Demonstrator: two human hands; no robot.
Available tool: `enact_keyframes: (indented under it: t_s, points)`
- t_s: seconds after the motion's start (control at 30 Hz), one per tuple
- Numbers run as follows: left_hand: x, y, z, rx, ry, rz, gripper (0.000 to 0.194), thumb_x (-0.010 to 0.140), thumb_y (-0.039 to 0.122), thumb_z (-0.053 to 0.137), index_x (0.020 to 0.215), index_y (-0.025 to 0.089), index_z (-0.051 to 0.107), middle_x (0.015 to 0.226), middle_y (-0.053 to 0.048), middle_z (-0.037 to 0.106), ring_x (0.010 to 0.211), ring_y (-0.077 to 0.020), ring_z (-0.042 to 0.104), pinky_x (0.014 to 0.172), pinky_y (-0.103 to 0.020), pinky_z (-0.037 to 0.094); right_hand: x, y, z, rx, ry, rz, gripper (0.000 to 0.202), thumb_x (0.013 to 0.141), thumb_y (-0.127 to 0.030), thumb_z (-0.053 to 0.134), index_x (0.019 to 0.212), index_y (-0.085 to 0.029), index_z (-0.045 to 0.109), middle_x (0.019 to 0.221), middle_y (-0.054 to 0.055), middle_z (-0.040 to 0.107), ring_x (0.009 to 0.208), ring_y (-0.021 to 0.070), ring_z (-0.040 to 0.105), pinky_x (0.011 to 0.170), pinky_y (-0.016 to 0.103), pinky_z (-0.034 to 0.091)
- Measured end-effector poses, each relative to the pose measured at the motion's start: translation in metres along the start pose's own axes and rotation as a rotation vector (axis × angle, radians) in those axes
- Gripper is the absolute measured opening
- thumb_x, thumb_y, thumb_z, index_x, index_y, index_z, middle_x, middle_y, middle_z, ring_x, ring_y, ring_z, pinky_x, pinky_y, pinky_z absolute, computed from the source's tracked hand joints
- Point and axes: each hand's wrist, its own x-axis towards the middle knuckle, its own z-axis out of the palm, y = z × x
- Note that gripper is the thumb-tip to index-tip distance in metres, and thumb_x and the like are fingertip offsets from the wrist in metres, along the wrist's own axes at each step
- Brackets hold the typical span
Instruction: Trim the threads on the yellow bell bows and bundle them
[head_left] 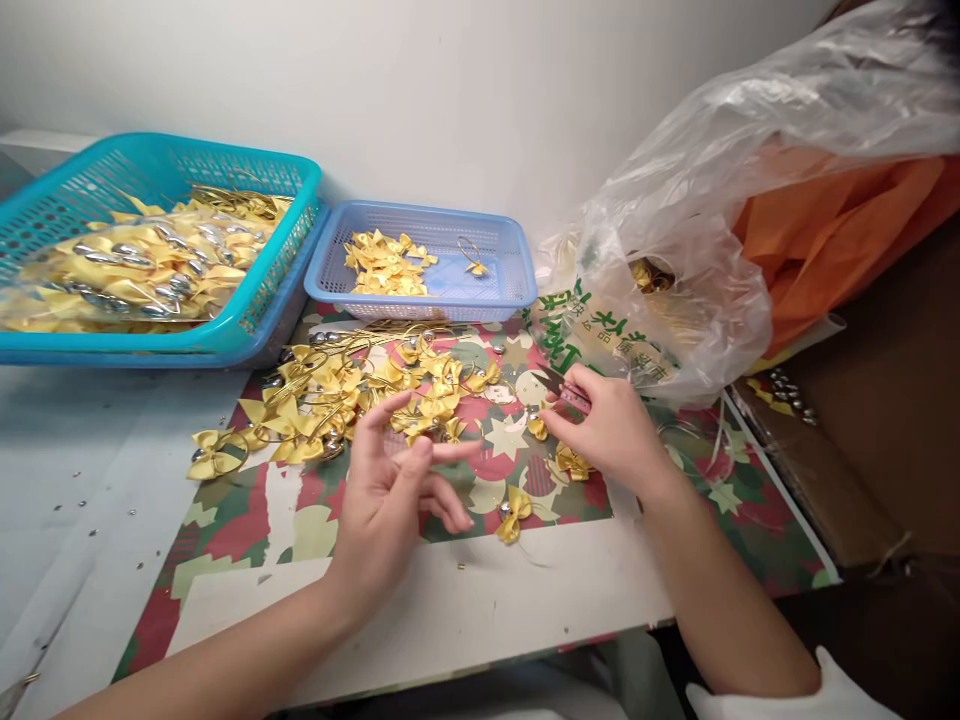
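My right hand [611,425] is closed around small snips [571,393] with dark pointed blades and a pink patterned grip. A yellow bow [537,426] with a silver bell-like bead is at its fingertips; I cannot tell whether it is held. My left hand [394,490] hovers with fingers apart, holding nothing visible. Just beyond it lies a pile of yellow ribbon bows [322,390] with gold elastic loops and silver beads. Single bows lie nearer me, one yellow ribbon bow [514,515] with a silver bead between my hands and another bow [574,461] below my right hand.
A turquoise basket [289,235] with bagged bows stands at the left. A blue basket [424,303] holding bows stands at the back. At the right are a clear plastic bag [675,250], orange material [832,235] and a cardboard box [817,490]. Patterned paper [315,530] covers the table.
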Motion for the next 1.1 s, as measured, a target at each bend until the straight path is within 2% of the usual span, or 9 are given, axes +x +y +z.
enact_keyframes:
  t_s: [0.07,0.2,0.3,0.4,0.5,0.67,0.83,1.0,1.1]
  points:
    - [-0.005,-0.003,0.0,0.065,-0.087,0.084,0.032,0.096,0.028,0.05,0.123,0.029,0.033,0.085,-0.001,0.074,0.04,-0.0108,0.062,0.043,-0.023,0.053,-0.001,0.002,-0.001,-0.065,-0.07,0.02,0.037,0.071,-0.032,0.066,0.066,-0.022,0.03,0.058,-0.006,0.044,0.053,0.0107,0.036,0.051,0.024,0.024]
    - [-0.009,-0.007,-0.003,0.251,-0.234,0.215,0.007,0.096,0.022,0.048,0.102,0.023,0.051,0.083,0.0,0.068,0.052,-0.0076,0.062,0.051,-0.02,0.053,-0.002,0.007,-0.003,-0.117,-0.087,0.08,0.037,0.07,-0.036,0.068,0.069,-0.022,0.033,0.061,-0.005,0.045,0.055,0.0118,0.038,0.052,0.024,0.024]
    - [-0.008,-0.008,-0.003,0.38,-0.319,0.175,0.01,0.095,0.024,0.049,0.09,0.02,0.056,0.077,-0.001,0.064,0.057,-0.0085,0.061,0.052,-0.018,0.051,-0.002,0.007,-0.001,0.063,-0.137,0.006,0.033,0.078,-0.026,0.06,0.066,-0.022,0.029,0.059,-0.006,0.038,0.053,0.01,0.034,0.051,0.024,0.024]
    - [-0.006,-0.009,-0.001,0.39,-0.373,0.043,0.012,0.094,0.03,0.052,0.095,0.019,0.056,0.083,-0.003,0.065,0.064,-0.0116,0.064,0.055,-0.021,0.053,-0.004,-0.003,0.004,0.385,-0.167,-0.085,0.031,0.086,-0.022,0.052,0.067,-0.022,0.027,0.061,-0.007,0.032,0.054,0.009,0.03,0.05,0.023,0.025]
    - [-0.003,-0.01,0.001,0.267,-0.336,-0.097,0.021,0.091,0.034,0.057,0.106,0.021,0.049,0.095,-0.004,0.064,0.07,-0.0127,0.066,0.058,-0.024,0.055,-0.01,-0.015,0.011,0.699,-0.232,-0.12,0.032,0.089,-0.025,0.053,0.068,-0.022,0.029,0.064,-0.006,0.035,0.055,0.0084,0.031,0.05,0.022,0.027]
    - [0.002,-0.01,0.001,0.077,-0.342,-0.242,0.037,0.083,0.041,0.068,0.104,0.02,0.046,0.074,0.003,0.06,0.063,-0.0112,0.064,0.057,-0.023,0.054,-0.022,-0.028,0.028,1.075,-0.311,-0.089,0.032,0.091,-0.027,0.055,0.07,-0.022,0.031,0.068,-0.006,0.042,0.054,0.0076,0.035,0.049,0.023,0.03]
    - [0.006,-0.006,0.002,-0.004,-0.326,-0.298,0.035,0.08,0.037,0.072,0.099,0.019,0.048,0.066,0.006,0.062,0.059,-0.0104,0.065,0.059,-0.022,0.054,-0.026,-0.031,0.036,1.208,-0.28,-0.053,0.032,0.092,-0.028,0.058,0.072,-0.021,0.034,0.074,-0.005,0.049,0.053,0.0061,0.039,0.049,0.022,0.033]
    - [0.009,-0.007,0.002,-0.055,-0.334,-0.333,0.025,0.082,0.03,0.07,0.095,0.018,0.052,0.067,0.004,0.066,0.06,-0.01,0.067,0.06,-0.021,0.055,-0.026,-0.032,0.033,1.324,-0.359,-0.068,0.034,0.091,-0.031,0.06,0.073,-0.022,0.033,0.077,-0.004,0.05,0.053,0.0056,0.044,0.049,0.021,0.035]
    - [0.009,-0.009,0.0,-0.085,-0.325,-0.326,0.021,0.083,0.028,0.069,0.093,0.018,0.054,0.067,0.005,0.066,0.059,-0.0084,0.066,0.059,-0.019,0.054,-0.025,-0.03,0.033,1.369,-0.339,-0.1,0.031,0.092,-0.038,0.057,0.075,-0.022,0.036,0.079,-0.003,0.051,0.056,0.0073,0.048,0.051,0.023,0.037]
